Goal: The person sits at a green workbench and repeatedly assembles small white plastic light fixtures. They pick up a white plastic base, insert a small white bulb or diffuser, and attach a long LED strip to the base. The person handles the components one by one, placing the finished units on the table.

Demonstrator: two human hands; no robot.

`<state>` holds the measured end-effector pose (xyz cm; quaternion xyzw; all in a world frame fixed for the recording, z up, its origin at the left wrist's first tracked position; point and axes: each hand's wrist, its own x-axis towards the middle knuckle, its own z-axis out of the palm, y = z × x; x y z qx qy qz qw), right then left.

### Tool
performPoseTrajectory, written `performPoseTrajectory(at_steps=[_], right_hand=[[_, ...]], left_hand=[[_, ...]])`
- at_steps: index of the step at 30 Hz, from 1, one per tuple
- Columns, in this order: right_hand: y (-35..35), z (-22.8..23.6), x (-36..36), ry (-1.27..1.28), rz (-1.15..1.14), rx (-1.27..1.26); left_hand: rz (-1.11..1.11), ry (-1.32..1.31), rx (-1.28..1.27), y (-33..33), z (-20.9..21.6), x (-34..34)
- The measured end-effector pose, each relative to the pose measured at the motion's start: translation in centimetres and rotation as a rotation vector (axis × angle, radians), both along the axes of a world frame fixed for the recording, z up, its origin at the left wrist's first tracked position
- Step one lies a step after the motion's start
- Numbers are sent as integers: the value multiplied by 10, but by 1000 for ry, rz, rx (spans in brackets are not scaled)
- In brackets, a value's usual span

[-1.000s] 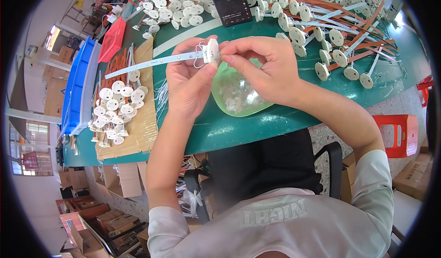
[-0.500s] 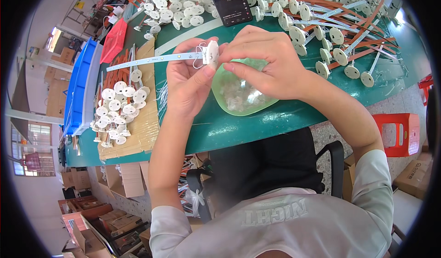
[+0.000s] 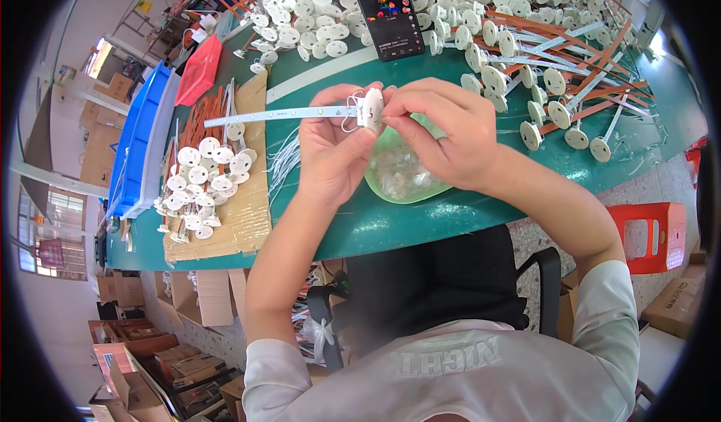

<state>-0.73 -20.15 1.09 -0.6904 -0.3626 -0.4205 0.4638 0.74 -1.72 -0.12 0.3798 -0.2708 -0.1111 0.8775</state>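
Note:
My left hand (image 3: 330, 155) is closed around a white round plastic disc (image 3: 373, 110), which stands on edge between thumb and fingers. From the disc's back a narrow LED strip (image 3: 289, 113) runs out to the left, with thin white wires looped at the joint. Thumb and index finger of my right hand (image 3: 454, 133) are pinched together at the disc's front face; whatever they grip there is too small to make out. Below both hands sits a light green bowl (image 3: 405, 194) of small clear pieces, partly covered by my right hand.
On cardboard (image 3: 251, 230) at left lies a pile of disc-ended strips (image 3: 199, 174). More white discs (image 3: 315, 28) and strips fill the far side, around a phone (image 3: 387, 16). A blue tray (image 3: 143, 140) and red basket (image 3: 199, 69) stand left; a red stool (image 3: 661, 234) stands right.
Both hands and the held disc appear further right and lower, as the whole view has shifted somewhat. My right fingertips stay pinched at the disc's face. The phone's picture is different.

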Motion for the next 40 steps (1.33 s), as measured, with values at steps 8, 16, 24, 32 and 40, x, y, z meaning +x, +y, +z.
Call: performPoseTrajectory(at_steps=[8,16,24,32,40], right_hand=[[12,-3,-4,35,-63,86],[16,-3,-4,66,-54,147],[13,0,-5,-13,-112,91],[13,-4,-3,4,-94,90],[14,-8,0,-49,-110,60]], left_hand=[[70,32,-41,-11,-5,2],[29,39,-53,-7,-2,1],[66,41,-70,-7,-2,0],[22,90,-77,-9,-3,0],[14,66,-23,-7,-10,0]])
